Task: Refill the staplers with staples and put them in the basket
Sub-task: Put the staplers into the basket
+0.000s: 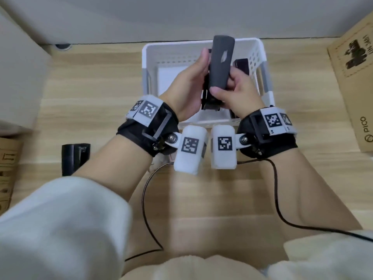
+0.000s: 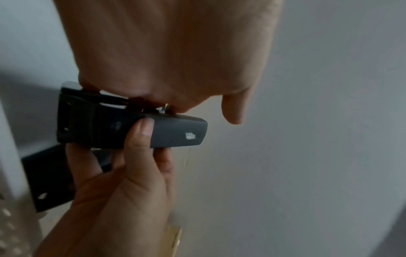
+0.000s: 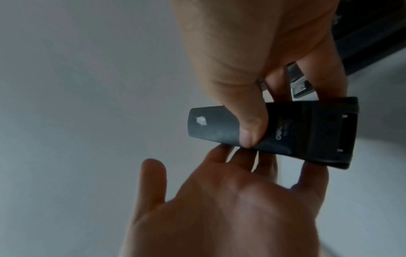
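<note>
Dark grey stapler held over white perforated basket, top cover swung up toward twelve o'clock. Gripped by right hand, thumb across the cover; supported from nine o'clock by left hand, fingers curled behind the body. Inside basket: second black stapler at three o'clock against the wall. Another black stapler on wooden desk at eight o'clock. PICO cardboard box at three o'clock.

place: office desk | evidence: wood-grain desktop; cardboard boxes; grey partition wall
</note>
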Demonstrator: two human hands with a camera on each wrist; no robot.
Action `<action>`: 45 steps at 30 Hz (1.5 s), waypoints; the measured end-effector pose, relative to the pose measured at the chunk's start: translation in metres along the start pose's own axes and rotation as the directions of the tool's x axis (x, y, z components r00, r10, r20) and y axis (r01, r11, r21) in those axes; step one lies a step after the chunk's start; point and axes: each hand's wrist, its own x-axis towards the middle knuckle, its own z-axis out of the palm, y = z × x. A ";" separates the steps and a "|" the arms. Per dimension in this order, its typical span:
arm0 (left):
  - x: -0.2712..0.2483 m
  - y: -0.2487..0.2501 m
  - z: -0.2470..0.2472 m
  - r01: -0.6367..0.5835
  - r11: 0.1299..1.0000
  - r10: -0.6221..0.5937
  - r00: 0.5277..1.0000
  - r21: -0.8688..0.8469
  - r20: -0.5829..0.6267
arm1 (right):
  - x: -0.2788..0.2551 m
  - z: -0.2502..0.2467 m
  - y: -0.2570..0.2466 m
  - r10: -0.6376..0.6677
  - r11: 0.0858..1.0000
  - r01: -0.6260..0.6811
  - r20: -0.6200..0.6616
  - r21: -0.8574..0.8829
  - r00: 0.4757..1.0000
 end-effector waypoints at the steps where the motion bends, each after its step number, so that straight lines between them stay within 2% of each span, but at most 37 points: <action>1: 0.006 -0.004 -0.002 0.036 0.999 -0.037 0.999 -0.033 -0.001 | 0.005 -0.001 0.008 0.020 1.000 -0.020 0.001 -0.021 1.000; 4: 0.017 -0.012 -0.006 0.112 0.988 -0.115 0.993 -0.106 -0.021 | 0.017 -0.001 0.024 0.053 0.988 -0.047 0.034 -0.148 0.998; 8: 0.021 -0.021 -0.008 0.183 0.959 -0.195 0.980 -0.216 -0.033 | 0.027 -0.001 0.030 0.089 0.926 -0.052 0.081 -0.373 0.993; 10: 0.021 -0.022 -0.009 0.194 0.958 -0.210 0.976 -0.213 -0.055 | 0.029 0.000 0.029 0.101 0.904 -0.058 0.079 -0.423 0.992; 14: 0.016 -0.022 -0.017 0.201 0.975 -0.211 0.971 -0.096 -0.108 | 0.023 0.002 0.021 0.125 0.862 -0.081 0.055 -0.500 0.991; 17: -0.007 -0.018 -0.037 0.113 0.987 -0.138 0.964 -0.118 -0.225 | 0.010 0.006 0.008 0.054 0.850 -0.040 0.011 -0.525 0.999; 21: -0.073 -0.009 -0.075 -0.097 0.987 0.050 0.941 -0.124 -0.336 | -0.022 0.027 -0.020 -0.172 0.785 0.097 -0.064 -0.612 0.983; 23: -0.112 -0.009 -0.097 -0.183 0.976 0.116 0.893 -0.115 -0.434 | -0.041 0.051 -0.032 -0.313 0.792 0.230 -0.051 -0.566 0.948; 26: -0.164 -0.015 -0.134 -0.253 0.967 0.210 0.744 0.024 -0.635 | -0.060 0.099 -0.034 -0.373 0.837 0.349 0.028 -0.421 0.927; 28: -0.188 -0.025 -0.163 -0.170 0.975 0.218 0.657 0.140 -0.722 | -0.067 0.137 -0.029 -0.335 0.854 0.364 0.143 -0.373 0.931; 30: -0.205 -0.041 -0.191 -0.033 0.985 0.152 0.611 0.167 -0.777 | -0.072 0.173 -0.021 -0.264 0.848 0.364 0.289 -0.385 0.920; 32: -0.214 -0.060 -0.211 0.092 0.987 0.040 0.644 0.130 -0.764 | -0.076 0.206 -0.008 -0.171 0.806 0.376 0.429 -0.457 0.887; 34: -0.218 -0.073 -0.221 0.189 0.975 -0.058 0.715 0.113 -0.697 | -0.079 0.233 0.006 -0.061 0.750 0.388 0.527 -0.537 0.847; 36: -0.220 -0.080 -0.225 0.279 0.933 -0.079 0.775 0.227 -0.627 | -0.081 0.254 0.019 0.058 0.696 0.375 0.569 -0.612 0.821; 38: -0.220 -0.081 -0.222 0.284 0.916 -0.067 0.807 0.285 -0.586 | -0.085 0.270 0.030 0.143 0.653 0.363 0.579 -0.665 0.803; 40: -0.218 -0.083 -0.215 0.226 0.929 -0.031 0.837 0.294 -0.546 | -0.089 0.278 0.039 0.153 0.629 0.364 0.568 -0.687 0.809; 45: -0.214 -0.089 -0.198 0.160 0.923 0.068 0.828 0.349 -0.557 | -0.090 0.278 0.046 0.139 0.689 0.296 0.522 -0.661 0.842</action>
